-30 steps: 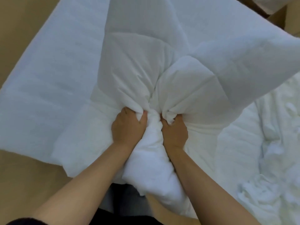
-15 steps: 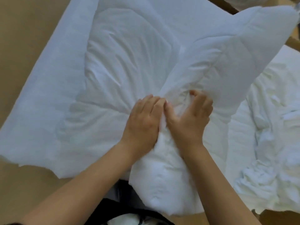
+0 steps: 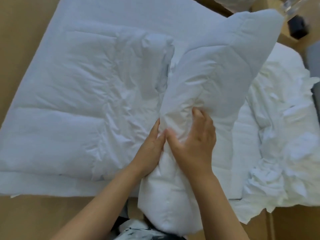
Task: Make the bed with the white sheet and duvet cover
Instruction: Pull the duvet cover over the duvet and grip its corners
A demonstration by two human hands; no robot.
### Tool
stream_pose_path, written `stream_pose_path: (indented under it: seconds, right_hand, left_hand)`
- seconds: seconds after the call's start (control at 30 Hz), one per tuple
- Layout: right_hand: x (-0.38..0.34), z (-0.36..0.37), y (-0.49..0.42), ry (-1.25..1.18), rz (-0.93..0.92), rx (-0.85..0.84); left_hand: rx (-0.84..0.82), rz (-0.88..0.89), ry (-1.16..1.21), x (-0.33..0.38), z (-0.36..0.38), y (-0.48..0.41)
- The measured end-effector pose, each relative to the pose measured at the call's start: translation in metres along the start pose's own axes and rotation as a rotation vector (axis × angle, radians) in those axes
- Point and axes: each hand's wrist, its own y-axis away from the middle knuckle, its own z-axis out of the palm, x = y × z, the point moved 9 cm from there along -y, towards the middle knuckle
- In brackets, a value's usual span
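We see the puffy white quilted duvet [image 3: 78, 94] lying on the bed, its middle bunched into a ridge. Our left hand [image 3: 150, 153] and right hand [image 3: 194, 144], close together, press this ridge, fingers seemingly straight.

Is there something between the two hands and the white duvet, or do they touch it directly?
Nothing visible stands between them. The left hand presses against the side of the raised fold of the duvet, and the right hand lies spread on top of the same fold, directly on the fabric.
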Motion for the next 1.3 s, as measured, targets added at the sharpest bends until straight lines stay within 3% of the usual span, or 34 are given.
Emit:
stream_pose_path:
  seconds: [0.23, 0.33, 0.57, 0.67, 0.77, 0.87, 0.93, 0.97, 1.03, 1.1, 1.17, 1.3]
  right_hand:
    - [0.149, -0.071, -0.023, -0.282, 0.317, -0.099]
    - [0.228, -0.090, -0.029, -0.347, 0.380, -0.118]
    - [0.455, -0.095, -0.027, -0.141, 0.569, -0.250]
    - [0.506, -0.087, -0.021, -0.190, 0.669, -0.387]
    - [0.482, -0.058, -0.019, -0.310, 0.567, -0.563]
    - [0.437, -0.020, -0.006, -0.372, 0.459, -0.719]
    - [0.406, 0.003, 0.004, -0.395, 0.396, -0.800]
    - [0.392, 0.013, 0.010, -0.377, 0.363, -0.840]
    - [0.375, 0.028, 0.020, -0.302, 0.331, -0.905]
    - [0.371, 0.038, 0.024, -0.240, 0.366, -0.940]
    - [0.370, 0.041, 0.024, -0.229, 0.397, -0.935]
    - [0.368, 0.039, 0.017, -0.365, 0.478, -0.873]
  left_hand:
    - [-0.204, 0.090, -0.248, 0.016, 0.133, -0.031]
    - [-0.215, 0.138, -0.432, 0.001, 0.197, -0.056]
    - [-0.376, 0.122, -1.216, -0.058, 0.354, -0.108]
    - [-0.233, 0.141, -1.344, -0.057, 0.371, -0.126]
    - [0.004, 0.070, -1.380, -0.057, 0.337, -0.134]
    - [0.156, 0.146, -1.368, -0.059, 0.310, -0.130]
    - [0.393, 0.220, -1.304, -0.041, 0.285, -0.122]
    - [0.525, 0.154, -1.238, -0.035, 0.264, -0.117]
    - [0.668, -0.185, -0.959, -0.052, 0.212, -0.111]
    - [0.644, -0.437, -0.636, -0.083, 0.183, -0.108]
    - [0.541, -0.559, -0.584, -0.105, 0.175, -0.109]
    - [0.330, -0.520, -0.395, -0.102, 0.196, -0.132]
